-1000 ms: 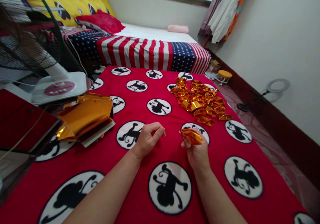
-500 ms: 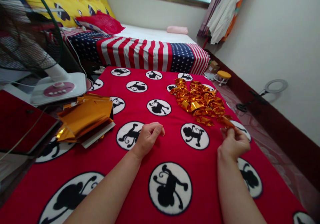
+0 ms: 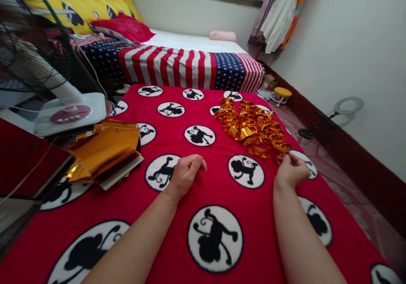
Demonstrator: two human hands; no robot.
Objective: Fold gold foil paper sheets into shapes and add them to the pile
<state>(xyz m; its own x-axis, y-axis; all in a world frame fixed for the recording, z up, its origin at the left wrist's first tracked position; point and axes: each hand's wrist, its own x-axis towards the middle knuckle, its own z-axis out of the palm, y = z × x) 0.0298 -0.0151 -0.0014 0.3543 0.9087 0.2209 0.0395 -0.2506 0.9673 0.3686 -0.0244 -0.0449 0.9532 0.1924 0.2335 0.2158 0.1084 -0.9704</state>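
Note:
A pile of folded, shiny gold foil pieces (image 3: pixel 250 125) lies on the red cloth (image 3: pixel 218 188) with black monkey prints. At the near right edge of the pile is my right hand (image 3: pixel 292 169), its fingertips closed on a folded foil piece (image 3: pixel 281 149) that touches the others. My left hand (image 3: pixel 187 174) rests on the cloth near the middle, fingers curled in and thumb on top, with nothing visible in it. To the left sits a stack of flat gold foil sheets (image 3: pixel 106 148), some edges showing white.
A fan with a white base (image 3: pixel 71 112) stands at the left beside a red box (image 3: pixel 28 161). Behind the cloth is a bed with a striped and starred cover (image 3: pixel 177 66). On the right floor are a yellow stool (image 3: pixel 283 92) and a ring light (image 3: pixel 349 105).
My right hand has moved slightly forward and left, bringing the foil piece down against the pile. My left hand stays almost where it was. The view has shifted a little.

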